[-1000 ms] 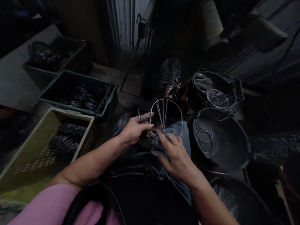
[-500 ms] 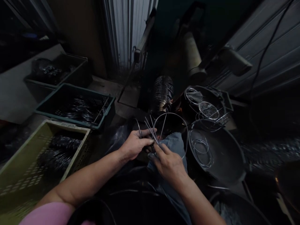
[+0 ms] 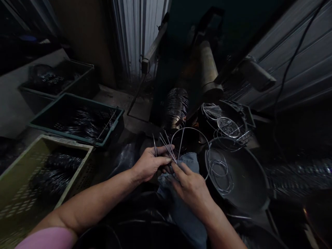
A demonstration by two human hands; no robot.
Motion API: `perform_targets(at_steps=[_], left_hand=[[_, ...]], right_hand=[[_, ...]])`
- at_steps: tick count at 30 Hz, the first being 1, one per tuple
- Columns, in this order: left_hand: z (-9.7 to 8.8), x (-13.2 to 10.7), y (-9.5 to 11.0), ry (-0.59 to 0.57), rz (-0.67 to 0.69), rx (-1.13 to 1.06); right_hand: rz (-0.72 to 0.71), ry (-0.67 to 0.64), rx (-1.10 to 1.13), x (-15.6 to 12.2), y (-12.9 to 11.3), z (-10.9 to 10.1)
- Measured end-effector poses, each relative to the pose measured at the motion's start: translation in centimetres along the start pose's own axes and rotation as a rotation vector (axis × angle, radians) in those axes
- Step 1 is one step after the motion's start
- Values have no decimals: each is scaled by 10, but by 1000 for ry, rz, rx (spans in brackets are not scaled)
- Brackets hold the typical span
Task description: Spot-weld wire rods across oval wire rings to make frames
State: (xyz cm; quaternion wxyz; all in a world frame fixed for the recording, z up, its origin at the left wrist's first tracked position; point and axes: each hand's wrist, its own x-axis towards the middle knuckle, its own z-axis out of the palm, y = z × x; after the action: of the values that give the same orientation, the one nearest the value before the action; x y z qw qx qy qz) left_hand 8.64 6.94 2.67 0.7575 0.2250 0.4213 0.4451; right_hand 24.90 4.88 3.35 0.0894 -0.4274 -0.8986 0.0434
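In the middle of the head view, my left hand (image 3: 151, 162) is closed, thumb and fingers pinching thin metal wires (image 3: 166, 141) near their lower ends. The free ends fan upward. My right hand (image 3: 190, 181) is closed round the same wires from the right, its fingertips meeting my left thumb. A large bent wire loop (image 3: 198, 130) arcs from between the hands over to the right. Another short curved wire (image 3: 154, 143) rises at my left fingers. The exact spot where the wires meet is hidden by my fingers.
At left stand a yellow crate (image 3: 22, 169) and a green crate (image 3: 38, 121), both with dark wire rings inside. Ahead, a spool-like stack of rings (image 3: 178, 102) sits below a machine's metal cylinder (image 3: 209, 65). A wide black basin (image 3: 249, 180) with wire coils (image 3: 219, 169) is at right.
The view has shifted slightly, so the surroundings sit a little further left. Both hands keep hold of the wires, with hardly any change in their grip.
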Motion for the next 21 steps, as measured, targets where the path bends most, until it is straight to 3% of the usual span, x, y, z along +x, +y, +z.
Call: perform_targets(at_steps=[7, 21], left_hand=[[-2, 7, 5, -34, 48, 17], [3, 22, 14, -43, 68, 7]], right_hand=[[-44, 3, 32, 9, 6, -9], [10, -70, 102, 22, 17, -20]])
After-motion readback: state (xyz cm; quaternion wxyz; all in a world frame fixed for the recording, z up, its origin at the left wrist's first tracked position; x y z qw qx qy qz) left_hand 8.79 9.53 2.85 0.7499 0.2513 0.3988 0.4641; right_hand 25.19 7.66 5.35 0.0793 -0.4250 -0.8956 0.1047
